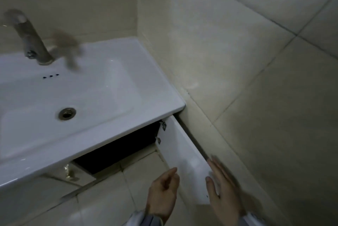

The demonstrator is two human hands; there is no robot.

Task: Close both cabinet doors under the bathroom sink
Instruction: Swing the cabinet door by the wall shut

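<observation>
The white right cabinet door (184, 154) stands wide open under the sink (102, 86), swung out close along the right wall, its hinges showing at the top. My right hand (222, 187) lies flat with fingers spread against the door's outer edge. My left hand (162, 191) hovers just left of the door, fingers loosely curled, holding nothing. The dark cabinet opening (118, 149) shows below the sink rim. A second door (80, 172) appears under the sink's front edge with a metal fitting; its position is unclear.
A metal tap (34, 42) rises at the sink's back left, with a blurred brownish thing (67, 46) beside it. The tiled wall (247, 61) stands close on the right. Beige floor tiles (102, 198) lie below.
</observation>
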